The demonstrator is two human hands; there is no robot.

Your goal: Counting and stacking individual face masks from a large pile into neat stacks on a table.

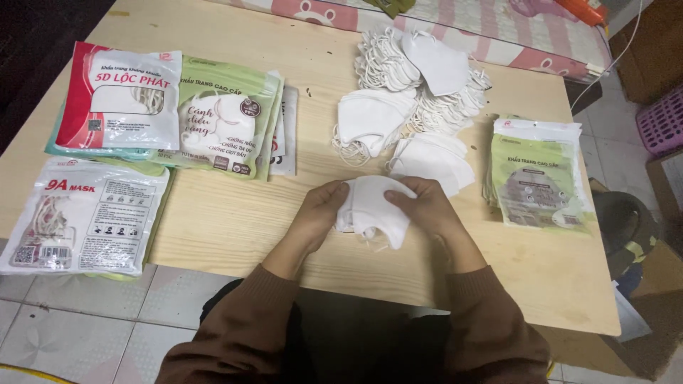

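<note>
Left hand (319,213) and right hand (425,208) each in closed grip on white mask stack (373,206), squaring edges above desk (235,220); loose masks (416,92) piled within reach.

One head camera looks steeply down, close over the wooden table (235,220).

A low wooden table (235,220) stands on a tiled floor (85,313). On its left side lie a red and white mask packet (121,99), a green mask packet (228,121) beside it, and a white mask packet (85,217) nearer the front edge. At the right lies a stack of green packets (537,174). A pink striped cloth (498,28) is behind the table, and a purple basket (663,121) is at the far right.
</note>
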